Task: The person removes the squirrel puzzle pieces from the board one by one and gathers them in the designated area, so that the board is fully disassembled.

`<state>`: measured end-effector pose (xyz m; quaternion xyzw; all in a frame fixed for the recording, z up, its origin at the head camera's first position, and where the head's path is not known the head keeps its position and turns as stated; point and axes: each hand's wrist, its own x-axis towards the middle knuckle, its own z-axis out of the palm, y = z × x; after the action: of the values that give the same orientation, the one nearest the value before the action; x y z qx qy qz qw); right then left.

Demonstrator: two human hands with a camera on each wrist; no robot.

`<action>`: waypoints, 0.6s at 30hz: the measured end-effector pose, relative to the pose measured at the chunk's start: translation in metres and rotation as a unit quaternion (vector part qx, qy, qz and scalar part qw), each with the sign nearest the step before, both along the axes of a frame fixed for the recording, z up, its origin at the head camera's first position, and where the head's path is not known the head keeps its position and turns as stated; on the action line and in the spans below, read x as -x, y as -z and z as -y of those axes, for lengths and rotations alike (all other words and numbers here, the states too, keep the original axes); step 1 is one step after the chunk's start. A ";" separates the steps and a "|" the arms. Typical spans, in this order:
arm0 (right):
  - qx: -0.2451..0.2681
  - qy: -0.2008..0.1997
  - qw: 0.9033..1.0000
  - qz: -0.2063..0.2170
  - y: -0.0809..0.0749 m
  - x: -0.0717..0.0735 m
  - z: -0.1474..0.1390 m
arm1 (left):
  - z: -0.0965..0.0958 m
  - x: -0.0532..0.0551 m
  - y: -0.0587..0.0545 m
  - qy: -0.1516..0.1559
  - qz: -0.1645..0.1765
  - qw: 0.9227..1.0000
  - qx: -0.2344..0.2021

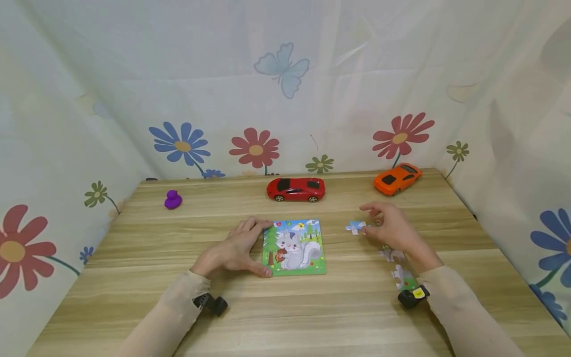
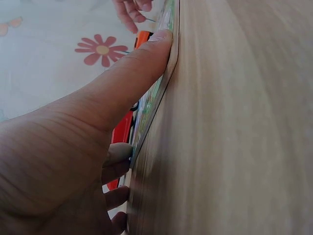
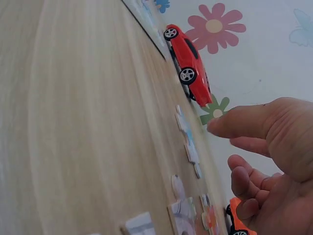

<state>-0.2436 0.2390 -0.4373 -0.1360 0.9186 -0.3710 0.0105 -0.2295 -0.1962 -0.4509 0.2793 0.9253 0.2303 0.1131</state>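
Observation:
A square squirrel puzzle board [image 1: 294, 248] lies flat on the wooden table. My left hand [image 1: 238, 246] spans its left side, with the thumb [image 2: 142, 58] laid straight along the near edge and the index fingertip at the far left corner. To the right of the board, a blue-and-white puzzle piece [image 1: 355, 227] lies on the table. Right beside that piece hovers my right hand [image 1: 390, 228], fingers loosely bent and nothing between them. More loose pieces, a grey one [image 1: 392, 254] and a grey-green one [image 1: 403, 277], lie below and near the right wrist, partly hidden by it.
A red toy car [image 1: 296, 190] stands behind the board. Further right at the back is an orange toy car [image 1: 398, 179], and a purple toy duck [image 1: 173, 200] sits at the back left. Flower-printed curtain [image 1: 285, 119] borders the table's back and sides.

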 end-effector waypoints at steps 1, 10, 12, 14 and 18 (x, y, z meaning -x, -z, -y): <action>0.006 0.003 1.000 0.001 -0.001 0.000 0.001 | 0.000 0.000 0.000 0.000 0.000 1.000 -0.001; 0.055 0.004 0.998 0.012 -0.020 -0.001 0.020 | -0.001 0.000 0.000 -0.001 0.002 1.000 0.001; 0.070 -0.002 0.997 0.015 -0.027 -0.002 0.027 | -0.001 0.000 0.000 0.000 0.002 1.000 0.000; 0.076 -0.007 0.997 0.016 -0.034 -0.002 0.035 | -0.001 0.000 0.000 0.000 0.001 1.000 -0.001; 0.066 -0.024 0.998 -0.001 -0.043 -0.002 0.053 | -0.001 -0.001 -0.001 -0.001 0.002 1.000 -0.002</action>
<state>-0.2417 0.1861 -0.3939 -0.1591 0.8887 -0.4298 0.0092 -0.2287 -0.1952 -0.4504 0.2780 0.9249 0.2330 0.1138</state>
